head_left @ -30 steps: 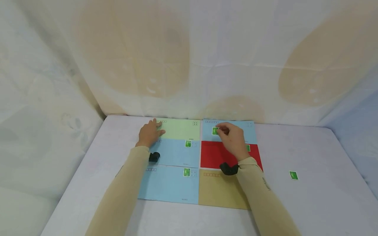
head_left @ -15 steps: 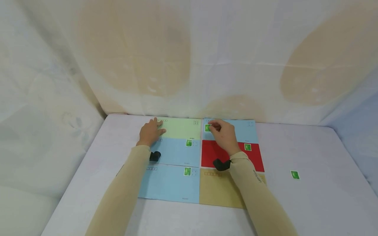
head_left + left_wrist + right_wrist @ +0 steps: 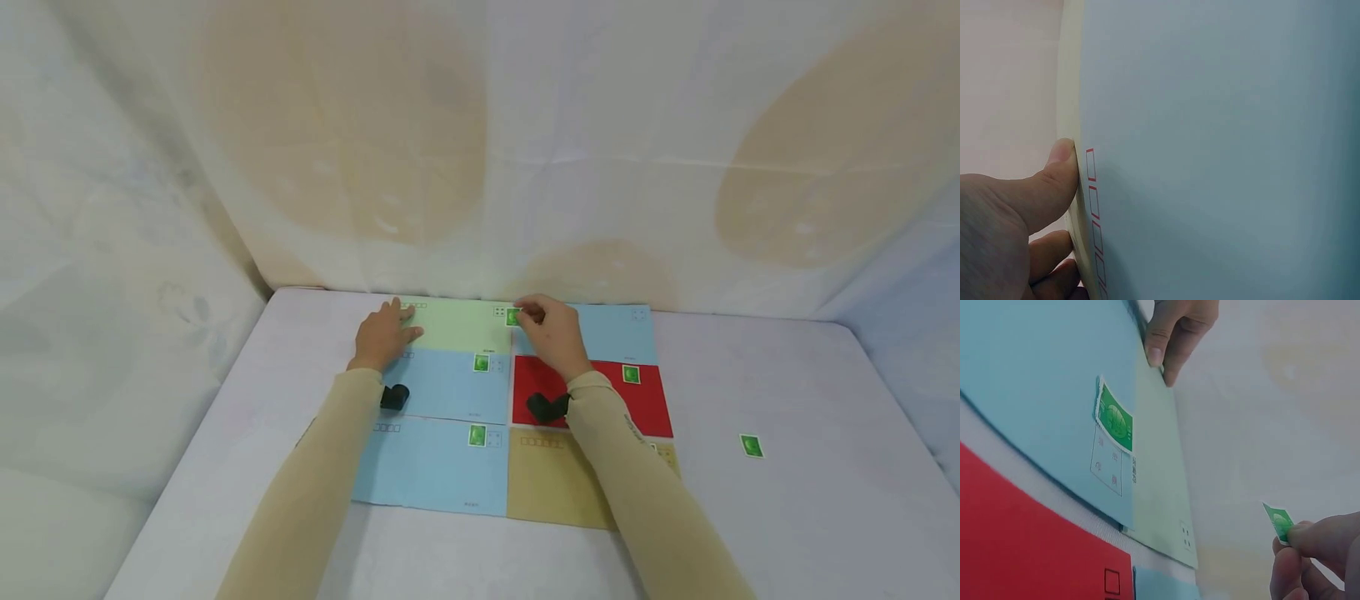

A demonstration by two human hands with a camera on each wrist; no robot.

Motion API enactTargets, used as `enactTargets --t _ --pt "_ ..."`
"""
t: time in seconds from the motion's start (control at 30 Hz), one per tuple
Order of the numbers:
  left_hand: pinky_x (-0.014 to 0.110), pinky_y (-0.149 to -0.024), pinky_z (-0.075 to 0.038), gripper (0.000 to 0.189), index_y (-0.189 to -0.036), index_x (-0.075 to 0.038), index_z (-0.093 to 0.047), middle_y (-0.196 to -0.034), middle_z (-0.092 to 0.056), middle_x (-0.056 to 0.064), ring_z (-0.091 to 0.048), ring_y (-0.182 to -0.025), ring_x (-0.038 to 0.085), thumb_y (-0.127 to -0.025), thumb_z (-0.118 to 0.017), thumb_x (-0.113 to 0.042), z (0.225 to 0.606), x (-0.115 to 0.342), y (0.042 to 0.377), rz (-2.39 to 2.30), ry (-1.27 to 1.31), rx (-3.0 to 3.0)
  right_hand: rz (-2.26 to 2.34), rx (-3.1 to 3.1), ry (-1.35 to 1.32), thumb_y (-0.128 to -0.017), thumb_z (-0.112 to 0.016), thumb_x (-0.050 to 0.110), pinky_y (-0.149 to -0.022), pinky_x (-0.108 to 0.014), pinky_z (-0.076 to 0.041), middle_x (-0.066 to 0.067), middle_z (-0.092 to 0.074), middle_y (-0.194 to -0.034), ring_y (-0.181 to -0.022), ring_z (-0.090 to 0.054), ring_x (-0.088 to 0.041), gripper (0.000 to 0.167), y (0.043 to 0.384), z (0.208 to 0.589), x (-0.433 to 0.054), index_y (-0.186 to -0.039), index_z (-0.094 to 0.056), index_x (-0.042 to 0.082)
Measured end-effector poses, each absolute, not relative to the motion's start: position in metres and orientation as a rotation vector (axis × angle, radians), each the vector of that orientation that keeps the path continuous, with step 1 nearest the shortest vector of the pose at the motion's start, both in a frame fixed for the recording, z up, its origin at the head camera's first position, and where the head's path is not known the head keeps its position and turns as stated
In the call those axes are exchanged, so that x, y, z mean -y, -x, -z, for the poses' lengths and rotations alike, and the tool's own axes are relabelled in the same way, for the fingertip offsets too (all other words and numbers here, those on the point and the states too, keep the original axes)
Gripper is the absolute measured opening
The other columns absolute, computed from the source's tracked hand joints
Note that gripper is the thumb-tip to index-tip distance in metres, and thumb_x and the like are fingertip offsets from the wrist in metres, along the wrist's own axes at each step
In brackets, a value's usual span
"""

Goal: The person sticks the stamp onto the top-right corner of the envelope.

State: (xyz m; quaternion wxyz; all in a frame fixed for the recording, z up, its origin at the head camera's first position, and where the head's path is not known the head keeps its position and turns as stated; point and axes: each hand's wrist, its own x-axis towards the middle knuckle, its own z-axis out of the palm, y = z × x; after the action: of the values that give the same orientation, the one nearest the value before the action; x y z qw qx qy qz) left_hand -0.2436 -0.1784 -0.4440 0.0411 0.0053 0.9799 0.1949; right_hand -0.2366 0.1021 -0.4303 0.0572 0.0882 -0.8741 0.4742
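Note:
My right hand (image 3: 553, 335) pinches a small green postage stamp (image 3: 513, 317) between thumb and fingertips. In the right wrist view the stamp (image 3: 1280, 523) is tilted and stands apart from the paper. In the head view it appears over the gap beside the upper right corner of a pale green envelope (image 3: 457, 327). On that envelope's left end rests my left hand (image 3: 382, 337), fingers spread and thumb pointing inward. The left wrist view shows the left thumb (image 3: 1054, 178) at a paper edge near red printed boxes.
Blue envelopes (image 3: 442, 387), a red one (image 3: 648, 404) and a tan one (image 3: 558, 483) lie in two columns. Stamps such as this one (image 3: 482, 363) sit on several. Another stamp (image 3: 752, 446) lies loose on the white cloth at right. A curtain (image 3: 480, 167) hangs behind.
My right hand has carried the stamp leftward, from over the upper right blue envelope to the pale green envelope's right end. The left hand has stayed in place.

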Motion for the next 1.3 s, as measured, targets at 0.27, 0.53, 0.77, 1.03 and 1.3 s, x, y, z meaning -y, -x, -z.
enactTargets --t 0.27,0.53,0.77,1.03,1.3 --pt "0.056 -0.111 -0.037 0.058 -0.149 -0.005 -0.047 -0.157 -0.032 0.027 -0.04 -0.135 0.051 -0.099 -0.064 -0.032 0.44 0.179 0.24 -0.601 0.006 -2.989 -1.482 2.646 -0.232 -0.098 -0.065 0.016 -0.084 -0.038 -0.055 -0.01 -0.069 -0.106 -0.094 -0.06 -0.026 0.023 0.252 0.433 -0.089 -0.117 -0.072 0.006" --pt "0.057 -0.109 -0.039 0.059 -0.149 -0.003 -0.046 -0.156 -0.033 0.028 -0.042 -0.134 0.052 -0.1 -0.064 -0.031 0.438 0.179 0.238 -0.569 -0.001 -2.993 -1.512 2.649 -0.257 -0.097 -0.063 0.011 -0.086 -0.039 -0.055 -0.014 -0.069 -0.108 -0.096 -0.061 -0.028 0.023 0.263 0.439 -0.08 -0.116 -0.072 0.002" --pt "0.056 -0.113 -0.035 0.059 -0.149 -0.005 -0.046 -0.158 -0.031 0.026 -0.038 -0.138 0.05 -0.1 -0.063 -0.032 0.44 0.18 0.239 -0.583 0.009 -2.984 -1.535 2.664 -0.257 -0.096 -0.063 0.01 -0.085 -0.038 -0.055 -0.014 -0.07 -0.105 -0.095 -0.062 -0.027 0.022 0.272 0.443 -0.071 -0.114 -0.073 0.002" --pt "0.056 -0.113 -0.034 0.06 -0.15 -0.005 -0.045 -0.158 -0.031 0.027 -0.037 -0.139 0.05 -0.1 -0.064 -0.031 0.441 0.18 0.239 -0.612 0.018 -2.979 -1.512 2.676 -0.25 -0.097 -0.064 0.01 -0.084 -0.038 -0.054 -0.013 -0.069 -0.102 -0.093 -0.06 -0.026 0.019 0.281 0.447 -0.063 -0.112 -0.073 0.005" --pt "0.056 -0.114 -0.033 0.059 -0.149 -0.007 -0.046 -0.159 -0.03 0.025 -0.035 -0.14 0.049 -0.099 -0.065 -0.032 0.439 0.181 0.239 -0.628 0.021 -2.972 -1.521 2.709 -0.21 -0.096 -0.065 0.009 -0.086 -0.039 -0.054 -0.013 -0.07 -0.103 -0.095 -0.061 -0.027 0.019 0.287 0.451 -0.06 -0.112 -0.073 0.004"
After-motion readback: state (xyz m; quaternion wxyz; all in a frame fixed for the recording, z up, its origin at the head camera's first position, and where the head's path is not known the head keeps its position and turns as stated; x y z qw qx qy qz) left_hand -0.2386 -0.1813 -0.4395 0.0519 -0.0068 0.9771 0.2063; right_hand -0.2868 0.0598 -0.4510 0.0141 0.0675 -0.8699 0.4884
